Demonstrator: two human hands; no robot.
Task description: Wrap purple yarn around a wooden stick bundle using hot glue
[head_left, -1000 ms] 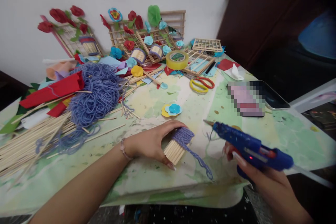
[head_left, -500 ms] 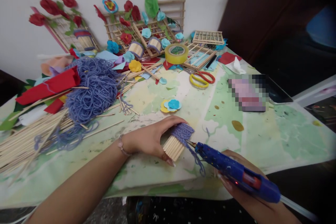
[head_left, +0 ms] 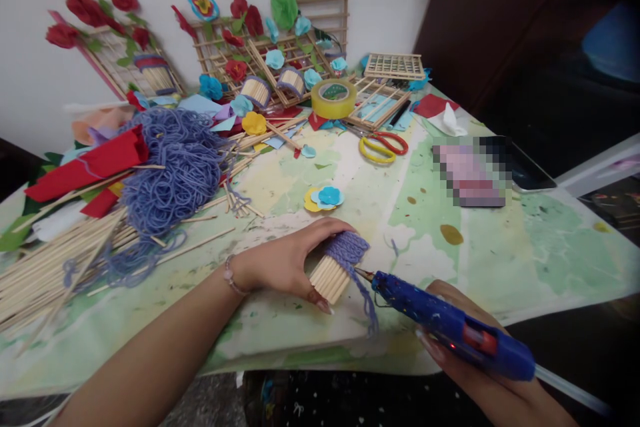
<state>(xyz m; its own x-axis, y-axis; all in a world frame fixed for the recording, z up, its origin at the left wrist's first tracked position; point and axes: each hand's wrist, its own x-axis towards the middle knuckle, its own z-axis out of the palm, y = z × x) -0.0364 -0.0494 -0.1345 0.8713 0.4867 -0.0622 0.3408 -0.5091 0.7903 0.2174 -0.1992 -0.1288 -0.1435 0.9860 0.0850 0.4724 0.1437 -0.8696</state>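
Note:
My left hand [head_left: 285, 260] grips a small bundle of wooden sticks [head_left: 331, 276] lying on the table, its upper part wrapped in purple yarn [head_left: 346, 247]. A loose yarn tail hangs from the bundle toward the table's front edge. My right hand [head_left: 465, 340] is closed around a blue glue gun [head_left: 450, 327]. The gun's metal nozzle touches the bundle's right side, just under the yarn wrap.
A pile of purple yarn [head_left: 170, 167] and long wooden sticks [head_left: 55, 267] lie at the left. Red felt [head_left: 95, 163], paper flowers [head_left: 323, 197], yellow tape [head_left: 333, 98], scissors [head_left: 383, 145] and stick lattices [head_left: 280, 53] fill the back. A phone [head_left: 525, 170] lies at the right.
My right hand brought the glue gun down and left, from above the table at the right to the bundle's side. The left hand kept hold of the bundle.

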